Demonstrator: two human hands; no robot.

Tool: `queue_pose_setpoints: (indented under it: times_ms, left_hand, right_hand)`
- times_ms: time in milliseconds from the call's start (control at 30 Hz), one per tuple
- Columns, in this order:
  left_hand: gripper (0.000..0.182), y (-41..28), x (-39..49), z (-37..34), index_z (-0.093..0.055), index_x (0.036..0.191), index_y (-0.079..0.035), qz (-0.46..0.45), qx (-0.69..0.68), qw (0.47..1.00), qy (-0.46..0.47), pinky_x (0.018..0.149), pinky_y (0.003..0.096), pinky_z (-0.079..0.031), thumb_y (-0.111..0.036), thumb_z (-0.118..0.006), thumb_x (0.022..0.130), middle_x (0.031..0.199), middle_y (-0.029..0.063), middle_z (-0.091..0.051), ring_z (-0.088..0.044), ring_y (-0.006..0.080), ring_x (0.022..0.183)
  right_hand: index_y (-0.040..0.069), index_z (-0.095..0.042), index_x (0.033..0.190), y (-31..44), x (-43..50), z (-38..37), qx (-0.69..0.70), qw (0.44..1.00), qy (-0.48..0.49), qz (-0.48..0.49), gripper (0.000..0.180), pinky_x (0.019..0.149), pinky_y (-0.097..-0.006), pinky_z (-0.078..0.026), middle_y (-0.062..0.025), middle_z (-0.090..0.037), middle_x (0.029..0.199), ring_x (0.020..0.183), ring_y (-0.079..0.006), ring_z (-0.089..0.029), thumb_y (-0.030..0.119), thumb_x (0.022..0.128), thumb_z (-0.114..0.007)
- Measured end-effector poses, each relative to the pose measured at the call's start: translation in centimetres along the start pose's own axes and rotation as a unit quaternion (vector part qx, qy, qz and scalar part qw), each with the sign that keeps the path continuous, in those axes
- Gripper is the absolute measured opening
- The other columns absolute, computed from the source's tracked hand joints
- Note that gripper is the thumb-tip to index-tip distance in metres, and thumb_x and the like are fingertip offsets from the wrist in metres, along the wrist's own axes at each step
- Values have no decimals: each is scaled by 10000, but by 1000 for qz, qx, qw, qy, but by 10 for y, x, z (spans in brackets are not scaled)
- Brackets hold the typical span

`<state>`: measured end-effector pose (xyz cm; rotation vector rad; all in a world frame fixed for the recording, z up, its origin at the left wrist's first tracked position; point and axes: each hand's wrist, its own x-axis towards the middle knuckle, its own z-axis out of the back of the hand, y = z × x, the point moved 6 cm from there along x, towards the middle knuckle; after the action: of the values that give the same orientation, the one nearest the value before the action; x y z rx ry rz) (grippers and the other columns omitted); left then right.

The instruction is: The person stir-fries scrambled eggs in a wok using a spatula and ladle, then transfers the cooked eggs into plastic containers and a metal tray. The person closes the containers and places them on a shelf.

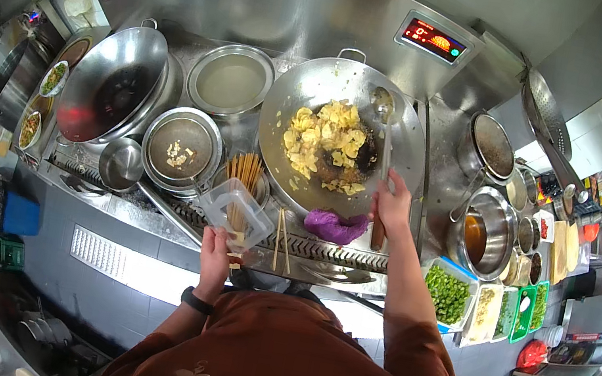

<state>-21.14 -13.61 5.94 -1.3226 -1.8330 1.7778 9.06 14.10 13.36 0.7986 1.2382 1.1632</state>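
My right hand is closed around the handle of a metal ladle, whose bowl rests inside a large wok. Sliced yellow food, possibly potato, lies in the wok with brown bits beside it. A purple cloth sits at the wok's near rim, left of my right hand. My left hand holds a clear plastic container, tilted, in front of a bundle of wooden skewers. Two chopsticks lie on the stove edge between my hands.
Left of the wok are a pan of cloudy liquid, a strainer with pale bits, a second ladle and a tilted empty wok. To the right stand a steel pot of orange liquid and a tub of chopped greens.
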Motion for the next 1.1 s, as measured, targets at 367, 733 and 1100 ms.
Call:
queue_pose_setpoints:
  times_ms: [367,733,1100]
  left_hand:
    - [309,21,5,-21,-449,1102,-82,-20,22,1000,1,486,297,-563,-388,-413,1116,1042,89,-595,-696,216,689]
    - [306,27,7,-19,-441,1089,-73,-2,37,999,-20,487,303,-565,-374,-393,1117,1019,103,-586,-715,235,707]
    - [283,25,14,-22,-481,1021,-81,3,45,999,-26,464,292,-539,-352,-459,1099,762,25,-531,-557,108,584]
  right_hand:
    - [84,-551,1452,25,-38,45,-360,849,115,369,504,616,-381,-581,-256,-696,939,600,-210,-690,127,955,-615]
    - [73,-547,1468,19,-75,12,-309,925,193,108,509,507,-373,-524,-108,-641,684,521,-160,-621,152,971,-618]
    - [36,-462,1489,-28,-14,24,-103,993,49,-25,523,429,-350,-509,-69,-611,694,489,-160,-574,180,999,-579]
